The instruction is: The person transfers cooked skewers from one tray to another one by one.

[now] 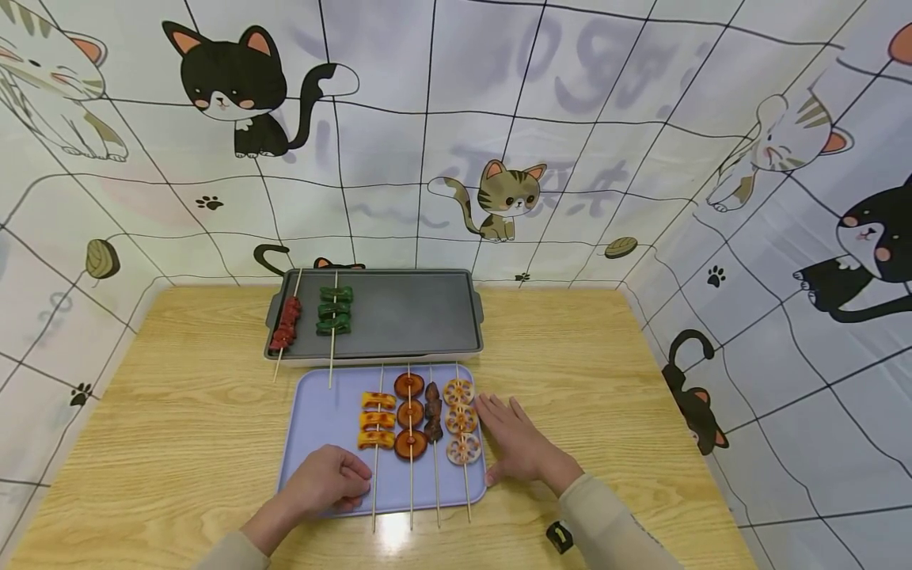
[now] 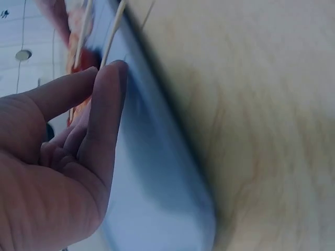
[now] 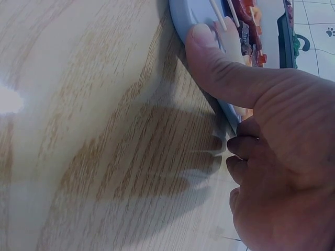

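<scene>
My left hand (image 1: 329, 478) hovers over the front left of the lilac tray (image 1: 317, 400), fingers bent and thumb near the index finger. Its fingertips come close to the bare stick of a skewer of yellow grilled pieces (image 1: 376, 421). The left wrist view shows the stick (image 2: 112, 34) running behind those fingertips; contact is unclear. Flat beside the tray's right edge lies my right hand (image 1: 523, 439), its thumb (image 3: 204, 39) against the rim. Nearest to it is a lotus-root skewer (image 1: 461, 419). Between are a mushroom-like brown-disc skewer (image 1: 409, 416) and a dark meat skewer (image 1: 433, 413).
Behind the tray stands a dark grill plate (image 1: 406, 313) with raised edges. On its left side lie a red meat skewer (image 1: 286, 323) and a green pepper-like skewer (image 1: 334, 310), sticks overhanging the front. A cat-patterned cloth (image 1: 385, 182) surrounds the wooden table (image 1: 570, 356).
</scene>
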The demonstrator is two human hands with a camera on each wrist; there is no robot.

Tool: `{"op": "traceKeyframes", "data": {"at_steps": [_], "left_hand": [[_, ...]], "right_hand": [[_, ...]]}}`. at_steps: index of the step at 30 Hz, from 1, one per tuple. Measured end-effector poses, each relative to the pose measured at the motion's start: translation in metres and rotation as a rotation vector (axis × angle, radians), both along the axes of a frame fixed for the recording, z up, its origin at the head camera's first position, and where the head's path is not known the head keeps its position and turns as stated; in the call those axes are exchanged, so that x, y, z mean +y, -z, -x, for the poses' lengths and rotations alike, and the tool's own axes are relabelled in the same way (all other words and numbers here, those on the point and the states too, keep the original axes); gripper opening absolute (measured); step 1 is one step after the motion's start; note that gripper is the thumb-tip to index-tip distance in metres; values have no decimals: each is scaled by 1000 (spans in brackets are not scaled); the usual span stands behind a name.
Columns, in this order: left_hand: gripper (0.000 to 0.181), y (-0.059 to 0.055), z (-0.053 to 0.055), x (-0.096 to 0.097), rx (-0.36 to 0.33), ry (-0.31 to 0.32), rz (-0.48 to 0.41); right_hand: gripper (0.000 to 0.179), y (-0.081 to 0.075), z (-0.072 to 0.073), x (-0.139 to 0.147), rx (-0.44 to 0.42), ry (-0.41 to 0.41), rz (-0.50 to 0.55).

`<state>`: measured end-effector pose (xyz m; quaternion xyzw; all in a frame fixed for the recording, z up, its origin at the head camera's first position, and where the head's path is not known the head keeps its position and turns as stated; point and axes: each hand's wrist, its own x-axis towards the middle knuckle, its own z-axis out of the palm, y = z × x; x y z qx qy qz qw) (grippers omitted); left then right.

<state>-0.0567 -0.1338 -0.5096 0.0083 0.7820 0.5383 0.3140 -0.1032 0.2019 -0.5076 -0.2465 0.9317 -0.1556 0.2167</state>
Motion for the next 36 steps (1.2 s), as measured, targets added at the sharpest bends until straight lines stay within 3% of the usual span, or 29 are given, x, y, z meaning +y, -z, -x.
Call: {"op": "traceKeyframes", "data": {"at_steps": [6,19,27,36], "left_hand": [[21,-13,11,-20,0,10,-9],[41,-29,42,-54,39,-229,5],[51,-36,55,-53,33,-317,-35],[53,-38,67,-48,38,-322,-51]], "right_hand": [[123,0,1,1,5,-1,3],[123,1,0,1,-4,6,-2],[124,5,2,1,-9,5,-21],[123,3,1,0,-16,6,-31]]}}
